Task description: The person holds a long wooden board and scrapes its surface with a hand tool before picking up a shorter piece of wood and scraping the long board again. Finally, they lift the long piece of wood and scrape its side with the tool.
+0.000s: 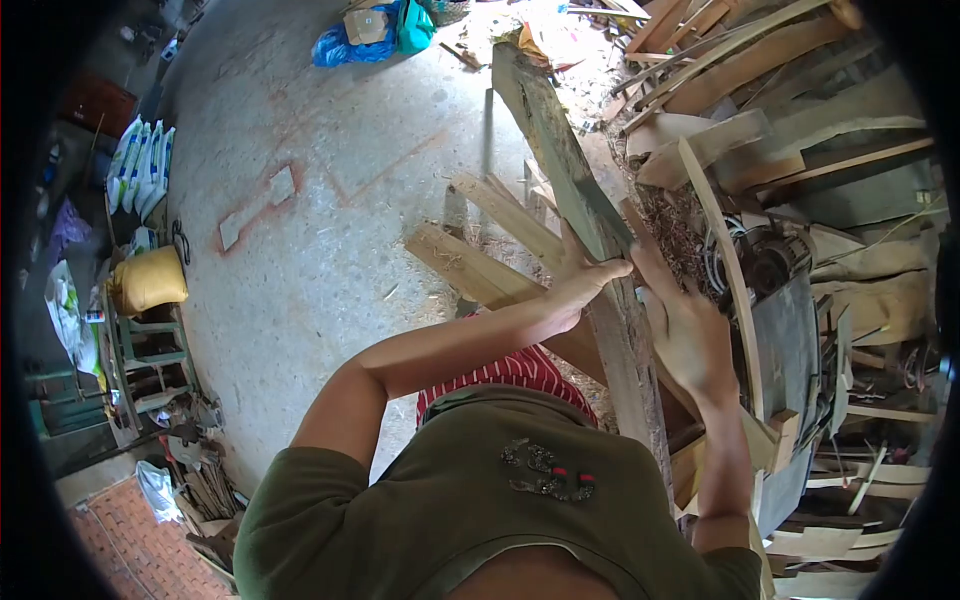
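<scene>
A long, rough wooden plank (556,140) runs from the upper middle down toward my body, with a grey-green face and an uneven edge. My left hand (585,278) grips its near part, the thumb lying across the wood and the fingers along its left side. On the other side, my right hand (688,335) has its fingers stretched out beside the plank's right edge. Whether those fingertips touch the wood is hard to tell. Beneath my left forearm, lighter boards (470,268) stick out to the left.
Stacked timber offcuts (800,150) fill the right side, near a motor-like machine (770,262) and a dark flat panel (785,340). Wood shavings (672,225) lie on the concrete floor (290,330). A yellow sack (150,280) rests on a green rack at left. Blue bags (355,45) lie at the top.
</scene>
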Action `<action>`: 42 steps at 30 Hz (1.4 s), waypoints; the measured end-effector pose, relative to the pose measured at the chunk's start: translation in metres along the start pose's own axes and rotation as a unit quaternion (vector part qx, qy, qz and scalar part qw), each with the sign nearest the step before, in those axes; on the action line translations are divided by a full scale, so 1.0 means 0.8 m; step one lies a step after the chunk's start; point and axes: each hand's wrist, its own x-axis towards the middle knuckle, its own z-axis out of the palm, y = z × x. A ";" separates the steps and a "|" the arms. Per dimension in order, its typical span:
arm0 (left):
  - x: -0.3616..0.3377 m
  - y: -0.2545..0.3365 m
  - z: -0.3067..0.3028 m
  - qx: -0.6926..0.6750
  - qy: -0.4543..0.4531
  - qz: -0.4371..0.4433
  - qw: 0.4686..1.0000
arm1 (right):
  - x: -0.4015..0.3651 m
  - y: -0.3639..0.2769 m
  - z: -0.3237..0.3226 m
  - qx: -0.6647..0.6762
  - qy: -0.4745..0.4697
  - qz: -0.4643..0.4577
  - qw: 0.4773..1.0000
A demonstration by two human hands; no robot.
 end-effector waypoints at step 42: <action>-0.001 0.004 0.026 0.008 0.028 0.024 0.999 | 0.133 -0.020 0.063 -0.113 0.015 0.066 0.991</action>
